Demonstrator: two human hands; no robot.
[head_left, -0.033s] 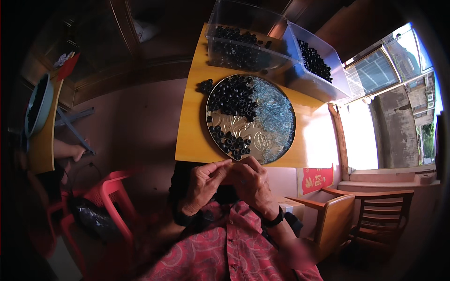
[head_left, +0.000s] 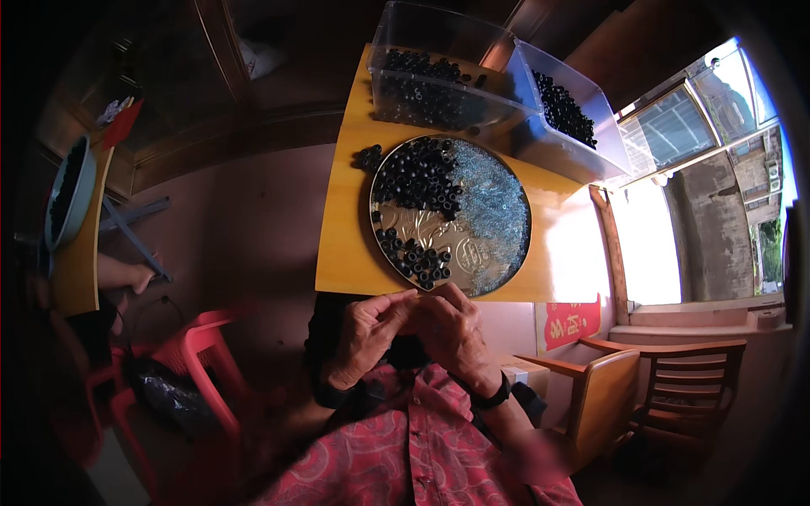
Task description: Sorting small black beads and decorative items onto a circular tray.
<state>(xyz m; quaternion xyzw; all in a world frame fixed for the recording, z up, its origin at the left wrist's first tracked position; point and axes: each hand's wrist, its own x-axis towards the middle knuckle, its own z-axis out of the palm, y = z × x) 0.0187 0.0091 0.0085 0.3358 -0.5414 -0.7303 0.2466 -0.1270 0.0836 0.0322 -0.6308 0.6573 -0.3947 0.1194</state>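
Observation:
My left hand and my right hand meet at the near edge of the yellow table, fingertips pinched close together. Whatever lies between their fingers is too small or hidden to make out. Just beyond them rests a round metal tray with an embossed bottom. Many small black ring-shaped pieces are heaped on its far left, and a looser group of black rings lies at its near left. Tiny clear bluish pieces cover its right side.
Two see-through plastic bins with black pieces stand at the table's far side. A few black pieces lie left of the tray. Red plastic chairs are at left, wooden chairs at right. Part of another person shows far left.

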